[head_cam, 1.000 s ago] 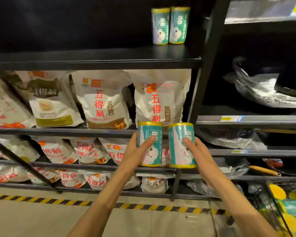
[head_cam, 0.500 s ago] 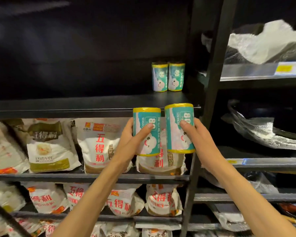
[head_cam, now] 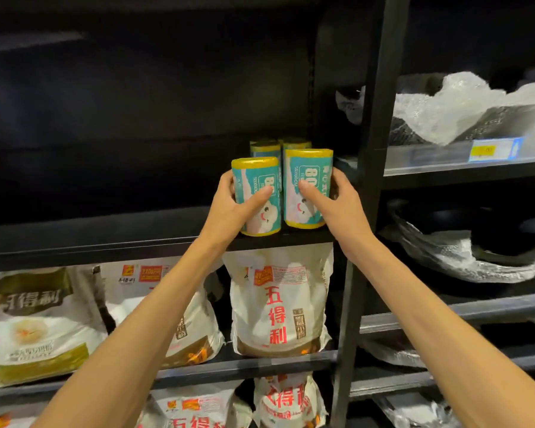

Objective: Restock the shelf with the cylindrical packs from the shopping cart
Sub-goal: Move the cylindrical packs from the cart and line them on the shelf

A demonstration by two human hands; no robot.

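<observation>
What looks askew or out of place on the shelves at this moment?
Little stands out. The left hand and right hand each grip an upright teal pack, left pack and right pack, at the front of the dark shelf. The left one sits slightly lower and nearer the edge. The flour bags below stand in order.

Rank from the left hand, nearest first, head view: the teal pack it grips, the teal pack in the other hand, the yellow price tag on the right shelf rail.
1. Teal yellow-capped cylindrical pack, gripped by the left hand.
2. Matching teal pack, just right, gripped by the right hand.
3. Yellow price tag, far right, on the neighbouring shelf rail.
</observation>
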